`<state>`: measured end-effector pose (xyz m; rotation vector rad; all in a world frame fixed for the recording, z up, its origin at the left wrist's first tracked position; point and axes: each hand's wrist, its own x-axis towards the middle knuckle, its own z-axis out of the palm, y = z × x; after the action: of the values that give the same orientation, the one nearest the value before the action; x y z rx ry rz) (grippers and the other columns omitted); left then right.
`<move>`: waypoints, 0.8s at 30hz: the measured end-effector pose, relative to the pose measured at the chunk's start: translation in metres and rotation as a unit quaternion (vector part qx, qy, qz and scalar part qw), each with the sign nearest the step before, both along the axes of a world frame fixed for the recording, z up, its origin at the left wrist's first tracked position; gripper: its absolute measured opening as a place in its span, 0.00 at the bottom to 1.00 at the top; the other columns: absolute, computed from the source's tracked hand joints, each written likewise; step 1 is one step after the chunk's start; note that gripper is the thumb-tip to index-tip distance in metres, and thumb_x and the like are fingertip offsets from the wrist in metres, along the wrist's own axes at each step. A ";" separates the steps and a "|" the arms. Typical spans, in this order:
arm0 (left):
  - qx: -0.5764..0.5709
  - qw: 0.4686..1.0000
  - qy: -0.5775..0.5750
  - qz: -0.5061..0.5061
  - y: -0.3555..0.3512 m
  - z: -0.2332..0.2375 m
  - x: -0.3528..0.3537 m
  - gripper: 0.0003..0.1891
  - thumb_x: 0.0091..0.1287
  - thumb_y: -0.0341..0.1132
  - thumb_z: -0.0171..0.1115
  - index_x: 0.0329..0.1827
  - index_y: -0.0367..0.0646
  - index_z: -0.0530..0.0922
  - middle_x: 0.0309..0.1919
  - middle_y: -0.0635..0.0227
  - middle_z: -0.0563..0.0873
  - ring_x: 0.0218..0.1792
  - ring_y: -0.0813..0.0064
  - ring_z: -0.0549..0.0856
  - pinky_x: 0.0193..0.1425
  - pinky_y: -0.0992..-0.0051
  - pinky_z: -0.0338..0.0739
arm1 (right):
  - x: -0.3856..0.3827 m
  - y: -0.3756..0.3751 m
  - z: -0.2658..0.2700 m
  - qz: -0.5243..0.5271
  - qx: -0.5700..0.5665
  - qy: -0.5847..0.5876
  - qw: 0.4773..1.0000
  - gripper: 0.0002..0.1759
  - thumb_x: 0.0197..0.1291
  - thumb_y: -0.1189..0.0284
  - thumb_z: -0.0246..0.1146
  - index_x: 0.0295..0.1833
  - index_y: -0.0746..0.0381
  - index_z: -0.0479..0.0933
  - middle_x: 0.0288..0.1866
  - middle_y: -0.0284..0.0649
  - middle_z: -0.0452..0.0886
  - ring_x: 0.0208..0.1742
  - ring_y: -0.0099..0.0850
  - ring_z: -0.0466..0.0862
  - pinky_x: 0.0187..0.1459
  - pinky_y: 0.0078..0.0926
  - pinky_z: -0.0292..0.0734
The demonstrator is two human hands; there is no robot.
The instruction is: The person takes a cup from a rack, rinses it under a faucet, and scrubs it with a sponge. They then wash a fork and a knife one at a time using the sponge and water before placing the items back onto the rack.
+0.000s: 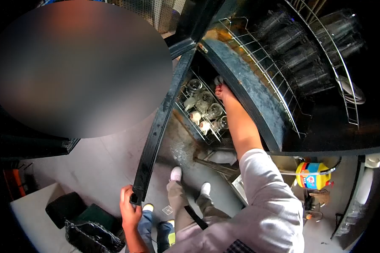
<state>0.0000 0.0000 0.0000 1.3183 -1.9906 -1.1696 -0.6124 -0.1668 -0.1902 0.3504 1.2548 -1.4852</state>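
My right hand point(222, 91) reaches into the dark lower compartment of the cabinet. Its fingers are curled against a small glass vessel point(218, 79), which is partly in shadow. Beside this hand, a wire rack point(183, 99) holds several clear glass jugs point(204, 99) and white ceramic cups point(195, 117). At the lower left, my left hand point(130, 206) is closed around the end of a long dark door point(156, 135), which stands swung out from the cabinet. The grip of the right fingers is small and partly hidden.
Above the compartment, a stained metal shelf point(245, 80) has a curved wire rail and several dark glasses point(297, 50). A yellow bottle point(313, 175) is at right. Another person's legs in jeans point(146, 225) are near my left hand. Black bags point(90, 236) lie at lower left.
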 end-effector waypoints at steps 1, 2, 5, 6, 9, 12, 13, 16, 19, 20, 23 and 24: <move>-0.006 1.000 0.003 0.008 0.003 0.002 -0.001 0.23 0.42 0.17 0.51 0.46 0.37 0.69 0.46 0.51 0.73 0.45 0.49 0.75 0.51 0.65 0.70 | -0.001 0.003 0.000 0.009 0.010 0.014 1.000 0.16 0.59 0.55 0.53 0.24 0.51 0.63 0.14 0.30 0.62 0.12 0.20 0.60 0.14 0.17 0.45; -0.009 1.000 0.005 0.014 0.007 0.006 0.000 0.23 0.41 0.16 0.51 0.46 0.36 0.69 0.45 0.51 0.73 0.44 0.49 0.75 0.51 0.65 0.70 | -0.003 0.010 0.001 0.014 0.023 0.027 0.999 0.16 0.59 0.56 0.53 0.24 0.51 0.63 0.14 0.30 0.62 0.12 0.20 0.60 0.14 0.17 0.45; -0.024 0.999 -0.031 0.025 -0.013 0.003 -0.009 0.23 0.41 0.16 0.50 0.45 0.35 0.69 0.45 0.50 0.73 0.44 0.48 0.75 0.50 0.65 0.70 | -0.054 -0.009 -0.083 0.060 0.047 0.036 0.996 0.15 0.59 0.59 0.52 0.22 0.51 0.63 0.14 0.28 0.62 0.12 0.19 0.61 0.13 0.18 0.45; -0.031 0.999 -0.028 0.025 -0.008 -0.003 -0.008 0.23 0.40 0.16 0.50 0.45 0.34 0.69 0.45 0.50 0.72 0.44 0.48 0.75 0.52 0.66 0.70 | -0.042 -0.004 -0.065 0.058 0.051 0.040 0.996 0.17 0.60 0.58 0.50 0.21 0.52 0.62 0.14 0.28 0.62 0.12 0.20 0.60 0.13 0.18 0.46; -0.017 0.999 -0.001 0.037 -0.004 0.000 -0.011 0.24 0.41 0.16 0.48 0.46 0.34 0.69 0.44 0.50 0.72 0.45 0.49 0.74 0.54 0.66 0.69 | -0.007 0.001 -0.023 0.049 0.076 0.068 0.994 0.24 0.61 0.49 0.44 0.20 0.53 0.63 0.12 0.27 0.60 0.11 0.21 0.59 0.14 0.18 0.47; -0.028 0.999 -0.003 0.042 0.004 0.006 -0.021 0.22 0.41 0.16 0.47 0.45 0.34 0.68 0.43 0.51 0.71 0.45 0.50 0.73 0.53 0.65 0.68 | 0.016 0.010 -0.001 0.011 0.077 0.061 0.995 0.29 0.61 0.43 0.41 0.21 0.54 0.64 0.12 0.27 0.60 0.12 0.22 0.59 0.14 0.18 0.48; -0.036 0.999 -0.007 0.032 0.006 0.010 -0.026 0.22 0.41 0.16 0.47 0.44 0.34 0.68 0.43 0.51 0.71 0.44 0.50 0.72 0.52 0.65 0.68 | 0.016 0.012 -0.001 0.011 0.071 0.007 0.997 0.33 0.60 0.39 0.38 0.22 0.56 0.65 0.13 0.29 0.61 0.12 0.22 0.57 0.14 0.18 0.49; -0.002 1.000 -0.008 0.009 0.025 0.011 -0.032 0.24 0.41 0.16 0.49 0.46 0.34 0.66 0.45 0.50 0.68 0.48 0.50 0.69 0.57 0.64 0.64 | 0.008 0.018 -0.032 0.065 0.015 -0.128 0.989 0.35 0.61 0.39 0.35 0.25 0.60 0.67 0.15 0.29 0.62 0.13 0.22 0.57 0.14 0.19 0.52; 0.091 0.994 -0.021 -0.047 0.053 -0.001 -0.035 0.25 0.42 0.17 0.53 0.48 0.33 0.65 0.48 0.49 0.65 0.47 0.49 0.69 0.58 0.63 0.64 | 0.058 0.045 0.034 0.147 -0.064 -0.039 0.986 0.32 0.67 0.48 0.37 0.34 0.65 0.75 0.17 0.32 0.69 0.15 0.24 0.65 0.16 0.22 0.62; 0.127 0.989 -0.032 -0.072 0.061 -0.007 -0.036 0.25 0.43 0.17 0.54 0.49 0.32 0.64 0.49 0.48 0.64 0.47 0.49 0.70 0.58 0.63 0.64 | 0.071 0.063 0.056 0.181 -0.140 -0.068 0.971 0.28 0.67 0.52 0.41 0.37 0.65 0.76 0.19 0.35 0.73 0.16 0.27 0.70 0.17 0.24 0.66; 0.087 0.964 -0.053 -0.247 0.092 -0.022 -0.064 0.23 0.48 0.18 0.57 0.48 0.25 0.63 0.53 0.44 0.62 0.41 0.53 0.72 0.53 0.65 0.67 | 0.115 0.150 0.118 0.235 -0.100 0.261 0.931 0.16 0.59 0.60 0.55 0.35 0.63 0.78 0.23 0.40 0.79 0.20 0.30 0.77 0.19 0.27 0.71; 0.106 0.955 -0.047 -0.275 0.101 -0.017 -0.085 0.23 0.48 0.19 0.58 0.48 0.25 0.64 0.54 0.43 0.62 0.42 0.53 0.73 0.53 0.64 0.67 | 0.126 0.186 0.138 0.270 -0.087 0.285 0.916 0.15 0.61 0.61 0.55 0.35 0.63 0.78 0.23 0.38 0.79 0.21 0.28 0.78 0.20 0.26 0.72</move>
<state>-0.0849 0.1007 -0.0173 0.9438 -2.4473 -1.6330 -0.4863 0.0195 -0.0524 -0.5590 1.4949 -1.2258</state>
